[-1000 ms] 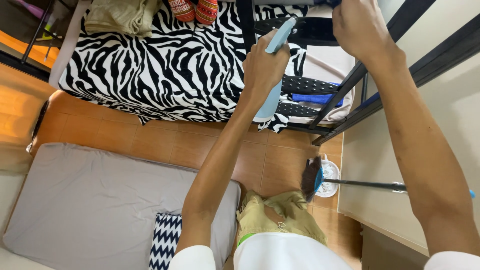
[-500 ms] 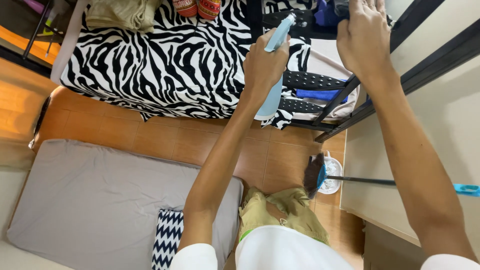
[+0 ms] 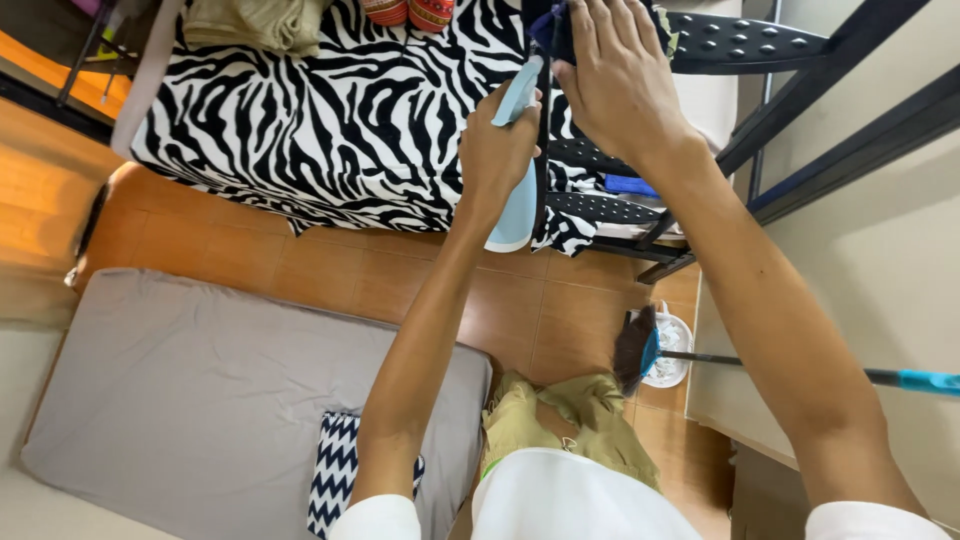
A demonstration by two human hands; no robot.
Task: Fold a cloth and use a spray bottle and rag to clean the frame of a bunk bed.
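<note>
Two hands raised, left hand (image 3: pixel 497 150) clamped on pale blue spray bottle (image 3: pixel 516 190), right hand (image 3: pixel 612 80) pressing dark cloth (image 3: pixel 553 30)

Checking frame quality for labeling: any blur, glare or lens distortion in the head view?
Head view: sharp enough on the left hand gripping the light-blue spray bottle; right hand sharp too; wide-angle bending at the edges; warm light patch on the floor at left; no strong glare.
</note>
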